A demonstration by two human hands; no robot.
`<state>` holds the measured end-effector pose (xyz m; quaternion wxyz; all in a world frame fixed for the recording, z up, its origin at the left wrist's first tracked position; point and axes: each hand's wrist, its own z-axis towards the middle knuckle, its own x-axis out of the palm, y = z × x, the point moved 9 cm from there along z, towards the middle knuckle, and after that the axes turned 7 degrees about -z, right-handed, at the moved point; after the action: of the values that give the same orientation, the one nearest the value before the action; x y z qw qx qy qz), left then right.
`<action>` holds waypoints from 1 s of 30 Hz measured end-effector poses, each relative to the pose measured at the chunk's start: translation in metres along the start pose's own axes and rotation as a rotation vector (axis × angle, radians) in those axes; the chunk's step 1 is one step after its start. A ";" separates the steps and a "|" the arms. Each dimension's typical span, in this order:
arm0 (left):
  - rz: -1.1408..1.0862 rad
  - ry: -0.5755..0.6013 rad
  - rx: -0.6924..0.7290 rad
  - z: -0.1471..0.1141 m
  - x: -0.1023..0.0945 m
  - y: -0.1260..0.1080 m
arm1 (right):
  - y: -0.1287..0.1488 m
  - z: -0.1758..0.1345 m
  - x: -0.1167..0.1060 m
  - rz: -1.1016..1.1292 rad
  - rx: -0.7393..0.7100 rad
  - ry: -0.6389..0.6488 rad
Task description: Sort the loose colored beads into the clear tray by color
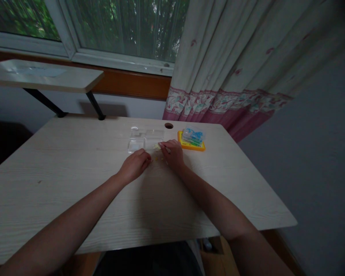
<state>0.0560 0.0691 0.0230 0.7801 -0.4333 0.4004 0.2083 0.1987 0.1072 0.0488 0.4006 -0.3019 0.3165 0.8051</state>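
Note:
My left hand (134, 165) rests low over the table with its fingers curled together at the front edge of some clear plastic boxes. Whatever its fingertips hold, if anything, is too small to make out. My right hand (173, 152) is also closed in a pinch, beside a little cluster of pale yellow pieces (156, 147); what it pinches cannot be told. Between the hands, a few tiny yellow bits (156, 158) lie on the tabletop. The transparent boxes (136, 145) stand just beyond my fingers, some with lids open.
Right of my right hand, clear boxes with blue and green contents (193, 135) sit on a yellow-orange case (203, 147). A cable hole (169, 125) pierces the pale wooden table (83, 199) at the back. A raised shelf (83, 82) stands back left; a curtain (207, 76) hangs behind.

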 end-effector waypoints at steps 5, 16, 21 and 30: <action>-0.193 -0.192 -0.061 0.001 -0.013 0.020 | 0.023 -0.007 0.005 0.048 -0.223 0.040; -0.288 -0.227 -0.076 0.001 -0.016 0.024 | 0.045 -0.017 0.010 -0.008 -0.401 0.042; -0.266 -0.211 -0.079 0.002 -0.013 0.025 | 0.050 -0.018 0.006 0.022 -0.436 0.021; -0.267 -0.192 -0.074 0.002 -0.013 0.023 | 0.011 -0.001 0.001 0.002 -0.065 0.022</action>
<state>0.0338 0.0831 0.0227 0.8189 -0.4893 0.2552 0.1579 0.1897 0.1015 0.0503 0.3861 -0.3232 0.2947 0.8122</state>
